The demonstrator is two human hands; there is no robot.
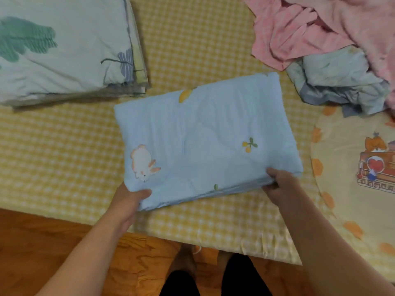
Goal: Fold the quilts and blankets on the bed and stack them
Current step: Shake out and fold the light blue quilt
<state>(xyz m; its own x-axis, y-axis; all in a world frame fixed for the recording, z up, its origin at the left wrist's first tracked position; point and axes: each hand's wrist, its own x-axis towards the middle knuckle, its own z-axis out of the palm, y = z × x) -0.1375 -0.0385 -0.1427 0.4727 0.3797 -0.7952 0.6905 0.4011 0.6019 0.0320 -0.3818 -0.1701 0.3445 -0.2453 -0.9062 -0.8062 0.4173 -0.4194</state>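
Note:
A folded light-blue quilt (205, 133) with a rabbit and fruit print lies in the middle of the yellow checked bed (53, 163). My left hand (130, 201) grips its near left corner, thumb on top and fingers underneath. My right hand (280, 184) grips the near right corner the same way, pinching the stacked layers. A folded cream quilt with green leaf print (64, 50) sits at the far left. A crumpled pink blanket (316, 26) and a crumpled pale blue-grey blanket (339, 82) lie unfolded at the far right.
A cream round-edged blanket with orange dots and a cartoon print (352, 167) lies at the right. The bed's near edge runs across the bottom, with wooden floor (42, 242) below it and my legs and feet there.

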